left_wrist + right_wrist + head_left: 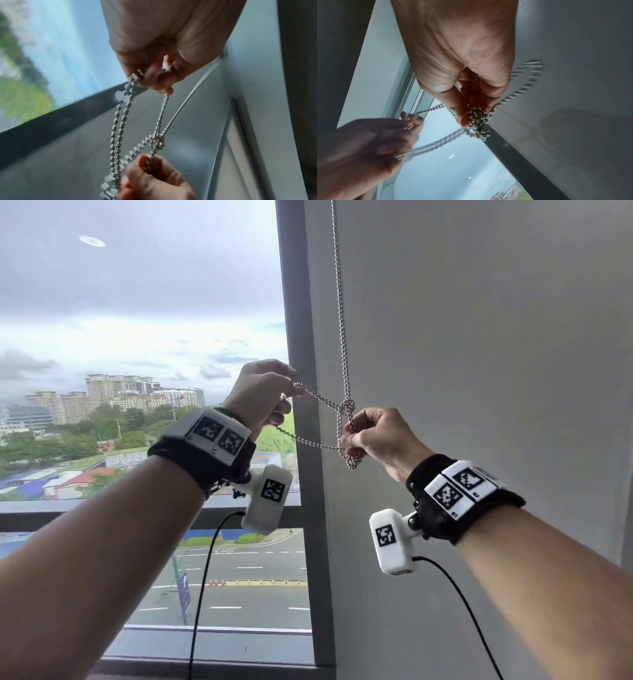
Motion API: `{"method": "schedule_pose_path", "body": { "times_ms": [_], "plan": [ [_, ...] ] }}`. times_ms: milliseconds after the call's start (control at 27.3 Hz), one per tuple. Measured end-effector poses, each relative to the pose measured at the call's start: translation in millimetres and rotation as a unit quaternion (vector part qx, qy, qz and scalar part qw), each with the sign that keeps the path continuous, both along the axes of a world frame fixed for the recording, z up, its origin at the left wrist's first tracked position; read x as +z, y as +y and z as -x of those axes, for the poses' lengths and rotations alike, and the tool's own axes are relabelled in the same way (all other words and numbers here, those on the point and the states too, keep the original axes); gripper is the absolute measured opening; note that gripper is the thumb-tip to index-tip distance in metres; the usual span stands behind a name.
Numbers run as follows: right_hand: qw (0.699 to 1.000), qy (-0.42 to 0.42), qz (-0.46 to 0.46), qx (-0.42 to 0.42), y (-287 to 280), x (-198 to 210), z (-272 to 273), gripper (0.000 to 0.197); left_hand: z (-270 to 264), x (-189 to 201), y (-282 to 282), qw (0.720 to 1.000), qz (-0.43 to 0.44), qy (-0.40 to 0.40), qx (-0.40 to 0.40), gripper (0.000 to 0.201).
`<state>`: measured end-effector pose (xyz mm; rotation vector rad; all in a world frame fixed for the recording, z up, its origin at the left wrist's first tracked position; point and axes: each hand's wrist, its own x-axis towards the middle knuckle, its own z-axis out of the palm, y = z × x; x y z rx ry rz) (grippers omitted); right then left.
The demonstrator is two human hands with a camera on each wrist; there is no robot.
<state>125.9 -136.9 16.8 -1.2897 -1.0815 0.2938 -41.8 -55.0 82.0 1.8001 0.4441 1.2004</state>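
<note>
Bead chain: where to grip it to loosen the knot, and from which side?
Probably pinch the bead chain at its knot, from the window side: its loops run that way to the left hand, and the right hand crowds it below.

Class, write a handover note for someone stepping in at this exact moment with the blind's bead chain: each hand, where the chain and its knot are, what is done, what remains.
Left hand: pinches strands of the bead chain, drawn out leftward in front of the window frame.
Right hand: grips bunched chain just under the knot.
The chain hangs from above, along the wall.
Done: a knot sits in the chain between the hands.
Left: working that knot; tightening or loosening, I cannot tell.
</note>
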Motion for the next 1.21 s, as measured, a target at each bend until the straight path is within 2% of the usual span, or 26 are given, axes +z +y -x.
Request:
{"method": "schedule_pose_path", "body": {
  "times_ms": [73, 146, 256, 330, 403, 476, 549, 586, 623, 696, 769, 806, 879, 952, 1099, 1208],
  "plan": [
    [1.0, 0.016, -0.005, -0.022, -0.4, -0.7, -7.3, 0.02, 4.2, -2.8, 2.0, 0.993, -0.047, 0.106, 0.031, 0.011],
    [0.999, 0.051, -0.005, -0.011, 0.7, -1.9, -12.1, 0.016, 4.0, -17.3, 5.8, 0.981, -0.044, 0.186, 0.024, 0.02],
    [0.997, 0.075, -0.007, 0.009, 2.7, -4.7, -12.6, 0.013, -7.7, -49.6, 5.7, 0.971, 0.004, 0.238, -0.02, 0.02],
    [0.997, 0.077, -0.013, 0.015, 2.5, -6.8, -9.8, 0.013, -18.9, -71.7, 5.8, 0.96, 0.054, 0.261, -0.089, 0.015],
    [0.997, 0.079, -0.016, 0.022, 0.9, -8.1, -8.0, 0.012, -27.6, -90.6, 6.1, 0.933, 0.091, 0.307, -0.164, 0.011],
    [0.997, 0.07, -0.015, 0.022, 0.1, -7.6, -8.0, 0.012, -31.3, -104.3, 5.4, 0.888, 0.101, 0.397, -0.207, 0.015],
    [0.999, 0.035, -0.008, 0.006, 1.0, -6.2, -9.0, 0.015, -32.5, -114.7, 6.5, 0.844, 0.086, 0.492, -0.197, 0.02],
    [1.0, 0.011, -0.003, -0.008, 1.5, -5.4, -9.2, 0.017, -33.4, -119.0, 8.9, 0.833, 0.068, 0.52, -0.177, 0.022],
    [1.0, -0.007, -0.001, -0.021, 2.0, -5.3, -9.2, 0.019, -34.2, -123.4, 10.3, 0.835, 0.052, 0.525, -0.157, 0.025],
    [0.999, -0.015, 0.002, -0.028, 2.2, -6.4, -9.3, 0.022, -37.0, -132.0, 12.2, 0.875, 0.054, 0.46, -0.141, 0.024],
    [1.0, -0.015, 0.006, -0.024, 2.4, -8.8, -9.1, 0.02, -42.0, -134.2, 10.7, 0.926, 0.105, 0.32, -0.171, 0.015],
    [0.999, -0.021, 0.008, -0.024, 2.9, -9.9, -8.9, 0.019, -45.1, -131.8, 7.4, 0.94, 0.139, 0.242, -0.196, 0.01],
    [0.999, -0.039, 0.011, -0.035, 5.1, -11.7, -8.7, 0.018, -53.8, -124.1, 0.1, 0.95, 0.198, 0.102, -0.22, 0.01],
    [0.997, -0.055, 0.006, -0.054, 7.0, -11.6, -9.8, 0.018, -62.1, -116.9, -7.3, 0.951, 0.224, 0.001, -0.215, 0.014],
    [0.994, -0.093, 0.01, -0.061, 5.7, -14.2, -14.8, 0.008, -69.4, -115.3, -11.7, 0.96, 0.208, -0.109, -0.152, 0.014],
    [0.993, -0.107, 0.021, -0.053, 6.9, -24.2, -17.2, 0.013, -71.5, -111.2, -8.3, 0.957, 0.215, -0.159, -0.113, 0.019]
  ]
}}
